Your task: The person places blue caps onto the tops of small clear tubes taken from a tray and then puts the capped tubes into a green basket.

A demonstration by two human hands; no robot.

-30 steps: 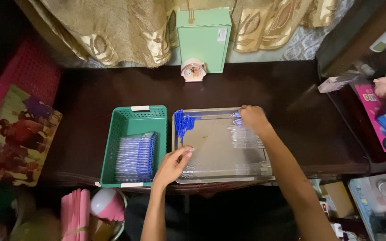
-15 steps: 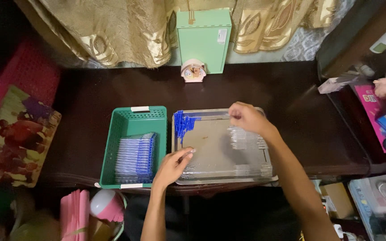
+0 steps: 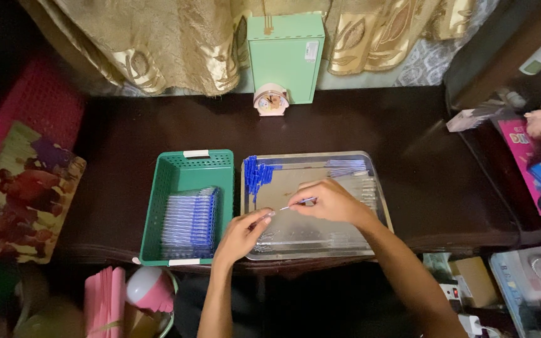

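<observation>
While left hand [image 3: 240, 235] rests on tray [image 3: 308, 250], right hand [image 3: 330, 201] pinches pen [image 3: 298, 203]

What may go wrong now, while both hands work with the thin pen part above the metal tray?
1. The thin pen part is pinched only by the fingers of the right hand and left hand; it may slip into the rectangular metal tray.
2. The heap of blue pen caps lies near the hands and may be knocked about.
3. The tray and the green plastic basket sit at the dark table's front edge; a push might tip them.

Green basket [image 3: 186, 164], blue pen caps [image 3: 255, 174], silver tray [image 3: 320, 158], gold curtain [image 3: 158, 44]
</observation>
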